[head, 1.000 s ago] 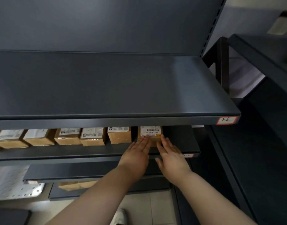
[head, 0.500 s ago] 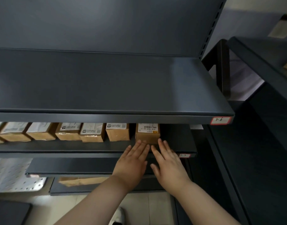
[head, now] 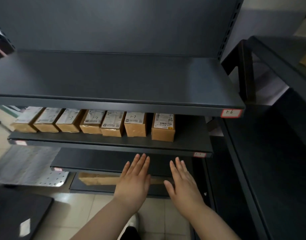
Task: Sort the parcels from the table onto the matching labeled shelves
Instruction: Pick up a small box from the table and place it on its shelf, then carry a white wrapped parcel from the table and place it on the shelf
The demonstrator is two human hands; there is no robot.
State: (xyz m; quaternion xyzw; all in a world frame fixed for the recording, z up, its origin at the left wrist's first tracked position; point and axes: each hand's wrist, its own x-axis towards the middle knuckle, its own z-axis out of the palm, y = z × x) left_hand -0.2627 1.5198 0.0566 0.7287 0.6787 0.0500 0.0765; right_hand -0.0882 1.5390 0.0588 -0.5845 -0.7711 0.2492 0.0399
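Off the parcel (head: 163, 129) now, both hands (head: 134, 186) (head: 183, 188).

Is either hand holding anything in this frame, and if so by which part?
Nothing is held. The left hand and the right hand are both open with straight fingers, below and clear of the rightmost parcel standing on the shelf.

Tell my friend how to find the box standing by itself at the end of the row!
Look at the dark grey metal shelf, second from the top. Brown cardboard boxes with white labels line it. The last box on the right is the only one with a wide gap beside it.
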